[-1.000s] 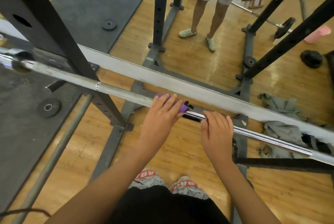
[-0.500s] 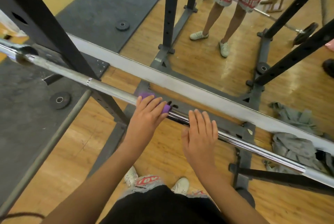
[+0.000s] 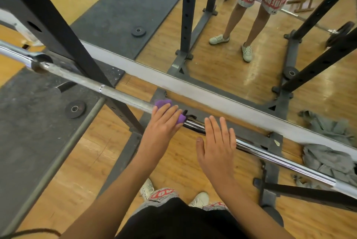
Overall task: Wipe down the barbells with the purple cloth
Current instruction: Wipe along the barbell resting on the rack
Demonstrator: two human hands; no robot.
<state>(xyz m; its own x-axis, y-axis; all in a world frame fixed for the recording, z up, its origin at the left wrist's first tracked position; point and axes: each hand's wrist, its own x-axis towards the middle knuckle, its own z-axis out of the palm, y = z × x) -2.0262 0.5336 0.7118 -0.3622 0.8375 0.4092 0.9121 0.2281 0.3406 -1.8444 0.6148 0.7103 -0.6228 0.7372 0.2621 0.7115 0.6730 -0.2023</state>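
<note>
Cloth work is sitting with our left hand (image 3: 164, 123): its fingers are curling over the purple cloth (image 3: 161, 103), holding it wrapped on the barbell (image 3: 125, 96) where the rough grey grip is giving way to the shiny middle stretch. The barbell is running long from upper left to lower right across us, so we are judging that any wipe has to travel along that line. Our right hand (image 3: 216, 148) is lying just beside the cloth, toward the barbell's lower-right end, fingers straight and spread, gripping nothing; we cannot tell whether the fingertips are touching the metal. The left thumb and most of the cloth are hiding under the hand, and both barbell ends are running out of view.
</note>
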